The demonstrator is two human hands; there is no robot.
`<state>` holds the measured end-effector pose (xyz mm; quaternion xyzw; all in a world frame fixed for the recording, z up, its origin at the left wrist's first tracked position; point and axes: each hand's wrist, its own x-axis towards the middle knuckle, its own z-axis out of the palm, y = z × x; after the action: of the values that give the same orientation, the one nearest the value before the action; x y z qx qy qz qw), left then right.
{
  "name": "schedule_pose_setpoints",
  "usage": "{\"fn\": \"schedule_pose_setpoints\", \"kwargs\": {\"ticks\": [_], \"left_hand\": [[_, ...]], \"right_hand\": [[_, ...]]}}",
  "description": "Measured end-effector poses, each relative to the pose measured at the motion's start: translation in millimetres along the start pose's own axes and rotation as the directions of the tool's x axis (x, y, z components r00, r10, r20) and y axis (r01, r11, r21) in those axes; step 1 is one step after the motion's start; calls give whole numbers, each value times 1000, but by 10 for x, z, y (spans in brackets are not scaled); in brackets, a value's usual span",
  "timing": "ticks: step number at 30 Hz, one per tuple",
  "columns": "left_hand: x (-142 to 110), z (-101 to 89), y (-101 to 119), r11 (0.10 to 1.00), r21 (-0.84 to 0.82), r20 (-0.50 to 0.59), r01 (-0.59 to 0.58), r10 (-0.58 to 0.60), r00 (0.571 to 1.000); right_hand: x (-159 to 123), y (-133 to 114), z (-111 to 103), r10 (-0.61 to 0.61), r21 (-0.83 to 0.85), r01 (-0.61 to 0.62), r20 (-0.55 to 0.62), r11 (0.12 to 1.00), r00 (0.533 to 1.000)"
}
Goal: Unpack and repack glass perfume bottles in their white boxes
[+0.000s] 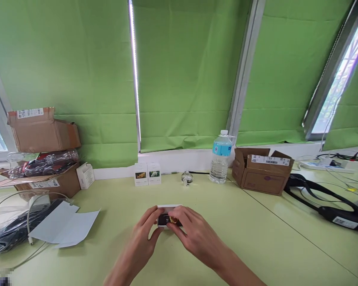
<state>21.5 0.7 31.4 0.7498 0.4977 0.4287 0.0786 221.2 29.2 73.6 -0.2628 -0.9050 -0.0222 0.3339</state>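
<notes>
A small white box (170, 206) with a dark insert (163, 219) is held between both hands, just above or on the table in front of me. My left hand (143, 230) grips its left side, thumb at the near edge and fingers over the far edge. My right hand (193, 234) is closed at the box's right side, its thumb and fingers pinching a small round gold-coloured piece (173, 219) at the insert. The fingers partly hide that piece, and I cannot tell whether it sits in the insert or is lifted out of it.
Behind the hands stand two small white boxes (147, 174), a clear glass-like object (187, 178) and a water bottle (220, 159). An open cardboard box (262, 174) and a black headset (340, 212) are at right. Folded white paper (65, 226), cables and stacked cartons (44, 135) occupy the left.
</notes>
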Motion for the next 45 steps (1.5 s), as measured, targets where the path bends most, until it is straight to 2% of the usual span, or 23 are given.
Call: {"fn": "schedule_pose_setpoints", "kwargs": {"ticks": [5,13,17,20,24,30,34,37,40,43,45], "left_hand": [[2,16,-20,1000,-23,-12,8,-8,1000],[20,8,-3,998,-63,-1,11,-11,1000],[23,-1,-16,998,-59,-15,15,-16,1000],[17,-11,-16,998,-56,-19,18,-20,1000],[9,-15,-7,997,-68,-10,23,-24,1000],[15,19,-37,997,-78,-10,12,-12,1000],[16,21,-56,997,-70,-12,32,-33,999],[18,7,-63,996,-78,-19,40,-41,999],[23,-12,-79,992,-105,-40,69,-73,997],[37,-40,-108,986,-112,-57,125,-132,990],[49,-63,-131,985,-113,-62,132,-139,988]], "right_hand": [[11,6,31,-106,-20,105,-67,994,992],[14,13,80,-20,60,25,-87,998,996],[-4,54,110,-62,16,65,-122,998,991],[11,38,79,-84,-21,82,-102,996,991],[23,4,49,-39,-30,37,-66,999,997],[7,12,109,25,-74,-25,0,997,1000],[1,12,127,26,-75,-26,5,997,1000],[6,28,111,-6,-62,3,-50,998,999],[13,73,98,-10,-46,2,-167,999,986],[12,125,113,42,-18,-47,-247,999,968],[7,145,132,108,16,-108,-253,994,961]]}}
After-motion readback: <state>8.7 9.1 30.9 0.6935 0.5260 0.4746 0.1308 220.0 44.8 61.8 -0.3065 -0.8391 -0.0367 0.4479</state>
